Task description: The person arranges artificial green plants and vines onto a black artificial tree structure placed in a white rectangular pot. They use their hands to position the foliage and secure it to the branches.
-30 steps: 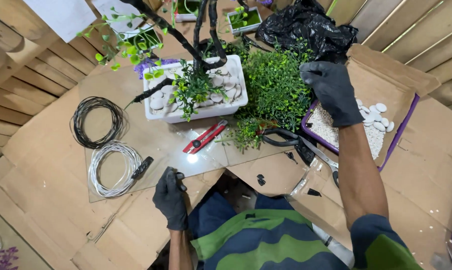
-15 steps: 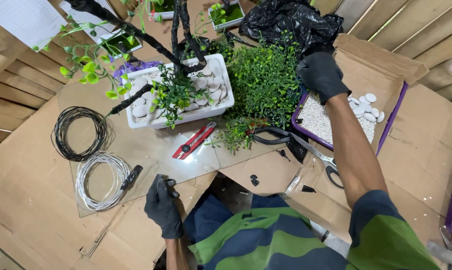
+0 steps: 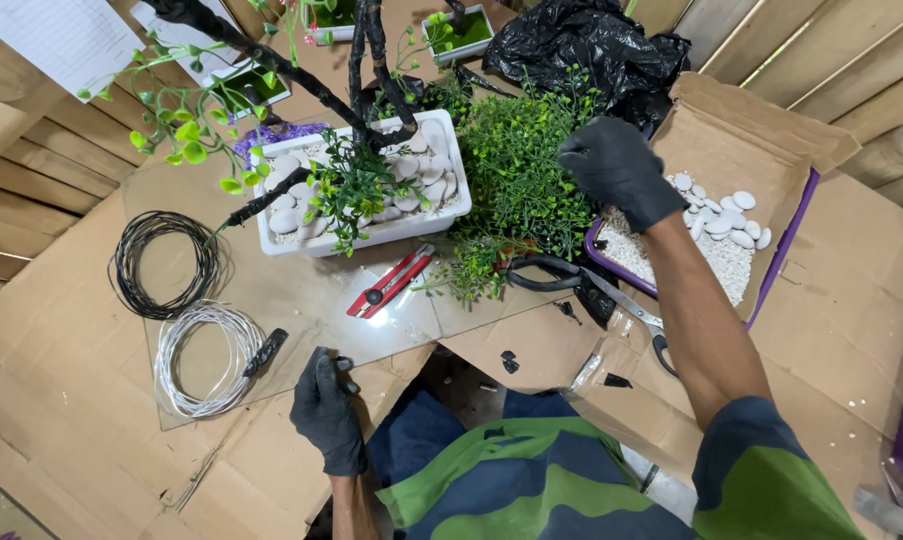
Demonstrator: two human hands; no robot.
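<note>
Both hands are wearing matt black gloves, the left hand [image 3: 327, 412] and the right hand [image 3: 620, 168], of what looks like rubbery cloth. The foliage [image 3: 522, 165] is looking like plastic, finely textured. The planter [image 3: 362, 190] is showing smooth white plastic, filled with smooth pale pebbles [image 3: 422, 180]. Matt brown cardboard [image 3: 62, 400] is covering the floor. The bag [image 3: 597, 45] is gleaming as crinkled black plastic. The wire coils [image 3: 167, 262] are looking thinly coated.

Red box cutter [image 3: 390, 283], wire coils [image 3: 165, 263]
</note>
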